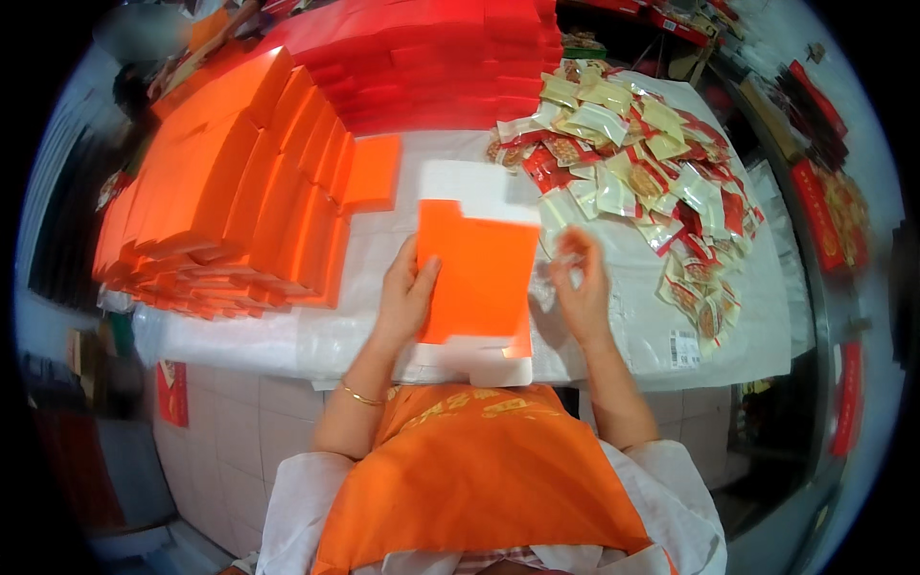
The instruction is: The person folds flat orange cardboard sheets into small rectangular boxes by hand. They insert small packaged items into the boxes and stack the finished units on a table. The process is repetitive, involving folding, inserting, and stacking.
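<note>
My left hand (410, 292) grips the left edge of an orange carton (479, 278), its thumb lying on the orange face. White flaps of the carton stick out at its far and near ends. Just off the carton's right side is my right hand (583, 283), slightly blurred, with fingers loosely bent and apart from the thumb. Nothing shows in it. Beyond it, a heap of small food packets (623, 153) in clear, cream and red wrapping spreads over the right part of the table.
Stacked orange boxes (230, 192) rise at the left, with one orange box (372, 172) beside them. A wide stack of red boxes (431, 67) stands at the back. White sheeting covers the table (259, 337). Shelving with goods (815, 211) lines the right.
</note>
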A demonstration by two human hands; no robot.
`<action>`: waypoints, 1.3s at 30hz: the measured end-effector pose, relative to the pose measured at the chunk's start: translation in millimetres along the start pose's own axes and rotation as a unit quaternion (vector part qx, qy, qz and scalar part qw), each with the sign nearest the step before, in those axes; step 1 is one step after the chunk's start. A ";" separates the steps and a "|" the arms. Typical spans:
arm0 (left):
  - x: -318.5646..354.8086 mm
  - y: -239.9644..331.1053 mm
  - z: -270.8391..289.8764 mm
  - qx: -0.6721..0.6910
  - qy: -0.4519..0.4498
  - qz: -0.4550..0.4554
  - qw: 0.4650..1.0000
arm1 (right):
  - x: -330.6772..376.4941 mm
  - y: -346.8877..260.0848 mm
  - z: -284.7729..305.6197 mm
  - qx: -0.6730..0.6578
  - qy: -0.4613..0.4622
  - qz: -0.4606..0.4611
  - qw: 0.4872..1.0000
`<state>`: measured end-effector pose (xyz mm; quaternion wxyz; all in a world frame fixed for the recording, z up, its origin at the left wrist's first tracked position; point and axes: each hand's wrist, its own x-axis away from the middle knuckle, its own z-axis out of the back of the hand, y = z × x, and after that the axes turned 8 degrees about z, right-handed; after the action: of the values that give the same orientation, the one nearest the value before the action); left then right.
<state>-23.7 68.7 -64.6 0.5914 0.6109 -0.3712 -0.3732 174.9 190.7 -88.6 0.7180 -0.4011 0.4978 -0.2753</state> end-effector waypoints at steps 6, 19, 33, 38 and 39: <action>0.9 48.5 31.8 -0.235 -0.215 0.045 0.947 | -47.7 -79.7 24.5 0.281 -0.266 0.333 0.860; 9.8 44.4 27.5 -0.195 -0.311 0.113 0.923 | -53.8 -71.4 10.3 0.270 -0.420 0.428 0.753; 66.1 72.7 20.4 -0.446 -0.183 -0.080 0.873 | -55.9 -73.4 14.9 0.152 -0.387 0.486 0.769; 75.9 74.5 17.6 -0.416 -0.196 -0.053 0.887 | -57.5 -102.9 7.4 0.107 -0.401 0.480 0.773; 75.9 70.4 17.6 -0.406 -0.205 -0.072 0.888 | -60.4 -108.9 6.7 0.104 -0.407 0.481 0.769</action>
<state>-6.4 -8.9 4.1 0.6700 0.2523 -0.2552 -0.6499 160.3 183.4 35.1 0.9291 -0.1063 0.2552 0.2455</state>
